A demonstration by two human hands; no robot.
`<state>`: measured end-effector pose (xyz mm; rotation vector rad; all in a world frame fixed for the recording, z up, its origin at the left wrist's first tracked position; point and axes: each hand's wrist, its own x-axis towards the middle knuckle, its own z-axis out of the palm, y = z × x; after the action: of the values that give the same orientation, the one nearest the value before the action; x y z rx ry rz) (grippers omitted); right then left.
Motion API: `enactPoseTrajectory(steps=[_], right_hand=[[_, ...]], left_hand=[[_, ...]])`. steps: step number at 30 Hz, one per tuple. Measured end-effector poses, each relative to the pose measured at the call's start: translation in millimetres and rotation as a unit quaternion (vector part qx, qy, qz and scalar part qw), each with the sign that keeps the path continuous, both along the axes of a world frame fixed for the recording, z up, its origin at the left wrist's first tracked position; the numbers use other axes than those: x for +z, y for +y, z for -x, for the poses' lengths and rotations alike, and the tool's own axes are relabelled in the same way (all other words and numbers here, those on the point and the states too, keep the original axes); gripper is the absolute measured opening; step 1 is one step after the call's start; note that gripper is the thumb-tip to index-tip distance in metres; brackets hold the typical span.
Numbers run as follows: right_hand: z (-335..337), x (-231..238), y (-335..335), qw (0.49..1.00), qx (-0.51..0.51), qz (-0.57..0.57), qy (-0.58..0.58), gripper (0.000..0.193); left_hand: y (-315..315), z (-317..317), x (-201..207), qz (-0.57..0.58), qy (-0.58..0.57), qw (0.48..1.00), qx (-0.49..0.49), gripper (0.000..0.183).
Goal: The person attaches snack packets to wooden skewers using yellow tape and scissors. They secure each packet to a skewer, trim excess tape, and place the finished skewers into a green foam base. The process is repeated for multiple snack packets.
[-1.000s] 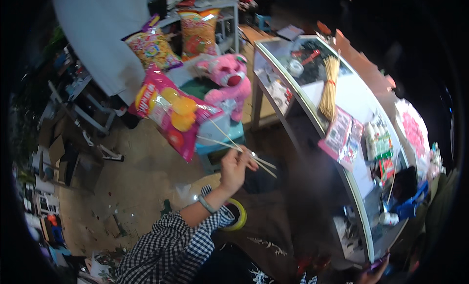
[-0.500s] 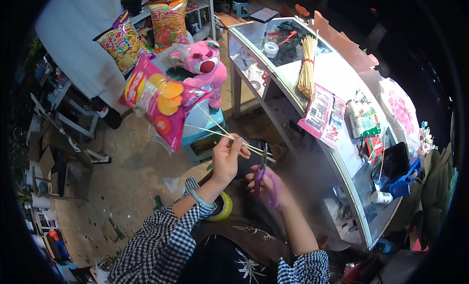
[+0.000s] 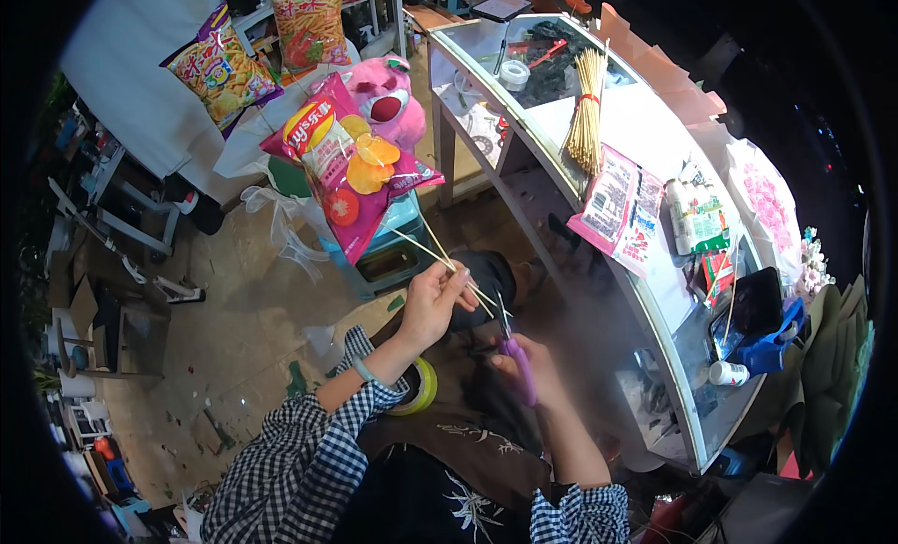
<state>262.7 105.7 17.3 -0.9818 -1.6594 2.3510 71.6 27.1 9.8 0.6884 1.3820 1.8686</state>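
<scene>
Two thin pale sticks (image 3: 423,247) are pinched between the thumb and fingers of the left hand (image 3: 432,305). Their upper ends reach the lower edge of a magenta chip bag (image 3: 348,174), which is tilted up and to the left, beyond the hand; how they are joined cannot be made out. The sticks are crossed near the fingertips, and their lower ends protrude on the right.

Purple-handled scissors (image 3: 522,364) are gripped in the right hand (image 3: 541,374), with the fingers closed around the handles. The blades are pointed upward, just beside the protruding stick ends; whether contact is made cannot be told.

A pink plush toy (image 3: 385,104) is partly covered by the bag; a blue stool (image 3: 400,228) is seen below. On the worktop (image 3: 622,123) to the right, a bundle of sticks (image 3: 586,114) is bound by a red band, with a pink package (image 3: 619,212) placed near it. A yellow-rimmed roll (image 3: 427,388) is located beside the left wrist.
</scene>
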Motion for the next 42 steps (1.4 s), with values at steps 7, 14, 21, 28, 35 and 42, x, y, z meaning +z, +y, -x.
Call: enactPoseTrajectory(steps=[7,14,21,28,35,42], right_hand=[[-26,2,-8,0.994,0.040,-0.052,-0.089,0.027],[11,16,3,0.978,-0.183,0.000,0.102,0.046],[34,21,10,0.984,-0.125,0.013,0.130,0.039],[33,15,17,0.994,-0.002,0.040,0.100,0.037],[29,13,12,0.998,-0.047,-0.044,0.017,0.039],[4,-10,10,0.994,-0.088,0.025,0.056,0.032]], left_hand=[[-14,-4,-6,0.034,0.000,0.999,-0.014,0.017],[-14,-29,2,0.039,-0.014,0.996,-0.085,0.018],[-22,-31,18,0.019,-0.007,0.991,-0.130,0.017],[-29,-31,28,0.060,0.033,0.973,-0.220,0.018],[-46,38,53,0.089,0.108,0.985,-0.101,0.024],[-55,244,93,0.220,0.393,0.879,0.160,0.019]])
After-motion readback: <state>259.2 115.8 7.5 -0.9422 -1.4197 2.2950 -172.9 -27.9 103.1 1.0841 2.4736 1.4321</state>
